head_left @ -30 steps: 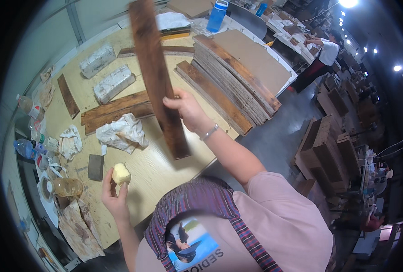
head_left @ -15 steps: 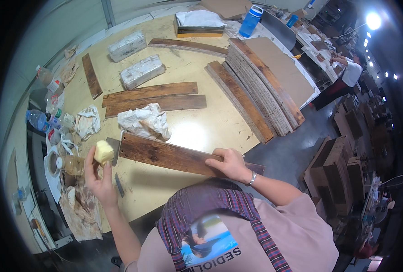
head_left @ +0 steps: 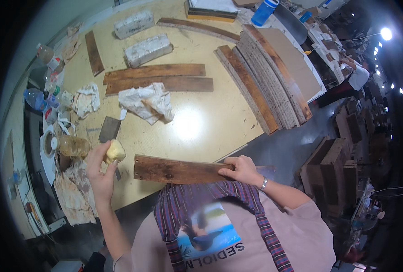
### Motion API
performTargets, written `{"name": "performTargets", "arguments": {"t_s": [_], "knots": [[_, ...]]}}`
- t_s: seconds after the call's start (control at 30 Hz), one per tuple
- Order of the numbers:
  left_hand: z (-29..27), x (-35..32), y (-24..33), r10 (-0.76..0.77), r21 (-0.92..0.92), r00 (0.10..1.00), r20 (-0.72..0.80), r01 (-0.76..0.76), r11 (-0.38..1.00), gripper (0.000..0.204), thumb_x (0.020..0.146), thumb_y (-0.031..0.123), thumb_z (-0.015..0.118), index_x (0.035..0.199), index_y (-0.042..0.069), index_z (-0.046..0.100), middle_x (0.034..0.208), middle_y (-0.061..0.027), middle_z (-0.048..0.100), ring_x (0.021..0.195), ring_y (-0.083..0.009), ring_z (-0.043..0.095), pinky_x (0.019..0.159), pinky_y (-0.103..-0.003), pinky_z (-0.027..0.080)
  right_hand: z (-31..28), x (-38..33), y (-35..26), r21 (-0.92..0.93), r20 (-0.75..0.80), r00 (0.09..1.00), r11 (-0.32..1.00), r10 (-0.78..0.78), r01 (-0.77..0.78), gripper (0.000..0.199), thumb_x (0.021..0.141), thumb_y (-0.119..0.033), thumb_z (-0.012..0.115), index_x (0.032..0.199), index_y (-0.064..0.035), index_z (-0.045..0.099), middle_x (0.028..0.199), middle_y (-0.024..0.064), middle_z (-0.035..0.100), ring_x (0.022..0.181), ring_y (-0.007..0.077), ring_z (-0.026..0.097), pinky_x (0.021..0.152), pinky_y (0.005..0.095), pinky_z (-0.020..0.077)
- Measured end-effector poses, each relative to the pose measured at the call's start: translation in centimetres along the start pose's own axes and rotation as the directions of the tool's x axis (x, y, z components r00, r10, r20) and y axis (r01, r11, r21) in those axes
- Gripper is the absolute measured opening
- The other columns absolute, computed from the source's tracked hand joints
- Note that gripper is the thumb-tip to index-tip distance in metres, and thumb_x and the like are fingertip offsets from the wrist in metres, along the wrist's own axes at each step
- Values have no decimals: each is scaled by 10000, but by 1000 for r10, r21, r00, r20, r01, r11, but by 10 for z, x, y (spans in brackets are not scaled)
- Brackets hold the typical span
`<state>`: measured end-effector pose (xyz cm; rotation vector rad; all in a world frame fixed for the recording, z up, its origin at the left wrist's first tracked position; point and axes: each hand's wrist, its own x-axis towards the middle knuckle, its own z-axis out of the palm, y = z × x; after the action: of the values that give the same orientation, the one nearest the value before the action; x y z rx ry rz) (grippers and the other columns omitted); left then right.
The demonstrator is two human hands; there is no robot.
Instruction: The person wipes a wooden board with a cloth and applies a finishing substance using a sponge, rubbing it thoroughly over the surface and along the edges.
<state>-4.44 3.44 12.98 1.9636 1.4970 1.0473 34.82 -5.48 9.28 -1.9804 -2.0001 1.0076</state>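
Between the thumb and fingers of my left hand (head_left: 102,170) is a pale yellow sponge (head_left: 115,152), held near the table's front left. My right hand (head_left: 243,171) grips a brown wooden plank (head_left: 183,171) toward its right end, thumb on top. The plank lies crosswise close to my apron, its left end bearing small holes and standing a little right of the sponge. Beyond the sponge a dark grey flat piece (head_left: 110,129) rests on the table. A crumpled, stained white cloth (head_left: 147,102) lies farther back.
Two more planks (head_left: 160,84) lie behind the cloth, with two silvery wrapped blocks (head_left: 149,50) beyond. Stacked planks (head_left: 274,81) stand at the right. Along the left edge are a jar of amber liquid (head_left: 72,146), plastic bottles (head_left: 36,99) and a stained rag (head_left: 76,192). Another person (head_left: 358,77) works far right.
The plank has come nearer to my body and lies more level. My left hand and the sponge have shifted slightly right, and the view has tilted, so the table sits higher.
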Motion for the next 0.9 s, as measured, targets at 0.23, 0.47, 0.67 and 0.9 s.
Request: {"name": "performTargets", "arguments": {"t_s": [0.23, 0.47, 0.67, 0.9], "knots": [[2, -12, -7, -71, 116, 992, 106, 58, 991, 439, 697, -1, 657, 1136, -2, 642, 1111, -148, 629, 1025, -289, 578, 885, -348, 447, 8, -6, 5, 9, 74, 996, 999, 43, -44, 432, 797, -512, 669, 755, -82, 653, 691, 180, 631, 689, 399, 620, 607, 465, 479], [0, -13, 7, -39, 83, 993, 109, 30, 996, 464, 646, -50, 663, 1108, -1, 645, 1096, -146, 627, 1007, -316, 569, 883, -380, 455, 13, -2, 6, 39, 35, 999, 998, 40, -42, 413, 801, -502, 675, 783, -89, 676, 702, 173, 637, 692, 395, 621, 610, 460, 487], [-6, -10, 21, 104, 52, 974, 202, -117, 992, 433, 698, 1, 670, 1131, 12, 652, 1098, -142, 645, 991, -286, 586, 861, -358, 456, 11, 1, 6, 15, -10, 1000, 1000, 27, -27, 411, 798, -512, 685, 811, -102, 694, 686, 172, 635, 687, 388, 629, 602, 457, 491], [2, -2, 26, 141, 120, 981, 134, -157, 980, 432, 692, 6, 695, 1121, 11, 651, 1045, -138, 640, 911, -272, 588, 807, -345, 473, 14, -3, 10, -59, -89, 996, 998, -17, 12, 404, 785, -541, 696, 818, -139, 699, 657, 147, 631, 649, 364, 633, 550, 439, 491]]}}
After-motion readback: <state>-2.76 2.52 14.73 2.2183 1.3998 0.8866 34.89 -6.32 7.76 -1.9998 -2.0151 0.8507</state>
